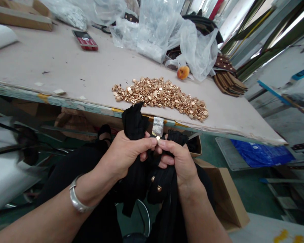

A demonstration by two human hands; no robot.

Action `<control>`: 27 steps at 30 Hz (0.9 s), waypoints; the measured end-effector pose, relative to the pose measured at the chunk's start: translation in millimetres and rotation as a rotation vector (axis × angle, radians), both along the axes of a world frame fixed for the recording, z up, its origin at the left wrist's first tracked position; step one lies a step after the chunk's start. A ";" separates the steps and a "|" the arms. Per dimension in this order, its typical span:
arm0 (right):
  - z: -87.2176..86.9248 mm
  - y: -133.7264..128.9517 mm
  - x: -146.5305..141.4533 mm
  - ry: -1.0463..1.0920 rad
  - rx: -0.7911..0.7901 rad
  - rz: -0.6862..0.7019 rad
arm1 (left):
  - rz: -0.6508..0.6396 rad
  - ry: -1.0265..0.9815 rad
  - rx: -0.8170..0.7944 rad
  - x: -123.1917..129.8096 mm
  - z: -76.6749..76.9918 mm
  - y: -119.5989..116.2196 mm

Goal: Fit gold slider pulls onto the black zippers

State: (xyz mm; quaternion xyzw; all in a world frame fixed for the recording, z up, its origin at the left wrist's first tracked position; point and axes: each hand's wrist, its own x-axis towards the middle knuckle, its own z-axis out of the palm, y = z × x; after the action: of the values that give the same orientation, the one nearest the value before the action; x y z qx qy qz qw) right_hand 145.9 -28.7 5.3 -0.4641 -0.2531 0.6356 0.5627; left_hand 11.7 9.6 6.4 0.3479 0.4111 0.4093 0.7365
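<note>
My left hand is closed round a bundle of black zipper tape, its thumb tip pressed toward a small gold piece. From the other side, my right hand pinches at the same gold piece and holds more black tape under its fingers. The two thumb tips nearly meet. Just beyond them, a silvery wrapped tab stands at the table's edge. Two gold pieces show on the black tape hanging below my right hand. A long pile of small gold pieces lies on the table.
A red phone, an orange fruit, clear plastic bags and stacked brown pieces lie farther back. At the back left sits a cardboard tray. An open cardboard box stands below, right of my legs.
</note>
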 end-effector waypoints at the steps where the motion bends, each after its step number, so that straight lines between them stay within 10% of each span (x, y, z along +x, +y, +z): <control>1: 0.5 0.2 0.4 -0.007 0.002 -0.007 | 0.019 0.011 0.019 0.2 -0.3 -0.5; 27: -4.5 -5.9 -1.2 -0.096 0.051 -0.076 | 0.022 0.058 0.071 -3.9 -2.1 -9.4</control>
State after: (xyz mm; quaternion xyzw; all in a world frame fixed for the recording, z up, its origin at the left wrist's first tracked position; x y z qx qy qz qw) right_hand 144.7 -34.6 0.9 -0.4888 -0.2783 0.5840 0.5852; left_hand 7.8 0.2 4.3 0.3812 0.4212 0.4214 0.7069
